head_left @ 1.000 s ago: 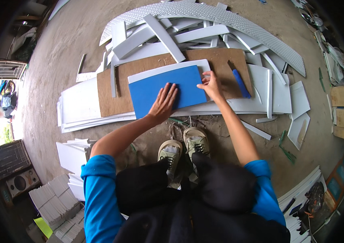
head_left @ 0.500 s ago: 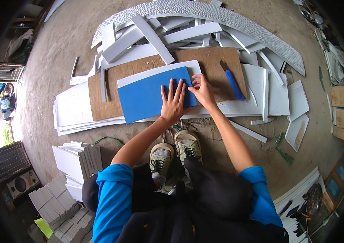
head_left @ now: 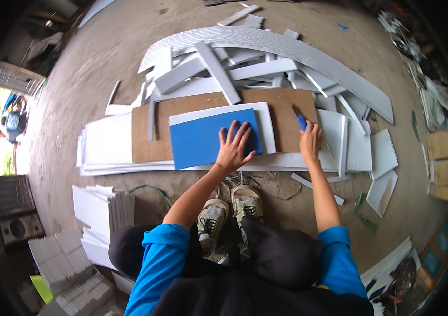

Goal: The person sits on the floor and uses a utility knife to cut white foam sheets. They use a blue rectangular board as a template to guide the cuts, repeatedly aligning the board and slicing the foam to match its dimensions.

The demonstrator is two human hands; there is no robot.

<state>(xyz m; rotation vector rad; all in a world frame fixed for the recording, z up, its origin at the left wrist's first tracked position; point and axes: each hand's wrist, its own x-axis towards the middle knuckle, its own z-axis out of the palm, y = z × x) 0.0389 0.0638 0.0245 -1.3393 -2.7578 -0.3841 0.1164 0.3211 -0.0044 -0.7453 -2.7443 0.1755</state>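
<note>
A flat blue rectangular board [head_left: 197, 138] lies on top of a white foam sheet [head_left: 267, 126], which shows along its far and right edges. Under both is a brown wooden board [head_left: 153, 124]. My left hand [head_left: 233, 149] rests on the right part of the blue board with its fingers spread. To the right, my right hand [head_left: 311, 141] is closed around the blue handle of a knife [head_left: 301, 119]. The dark blade points away from me over the brown board.
Larger white foam sheets [head_left: 107, 145] lie beneath the brown board. Beyond it are piled foam strips [head_left: 216, 73] and a long curved textured piece [head_left: 266, 39]. Stacked white foam panels [head_left: 95, 210] stand at near left. Cardboard boxes [head_left: 441, 158] sit at far right. My shoes [head_left: 246, 203] are close to the sheets.
My right hand has left the board's right edge, moved right and taken hold of the knife. My left hand stays on the blue board. The view has shifted, so everything sits lower.
</note>
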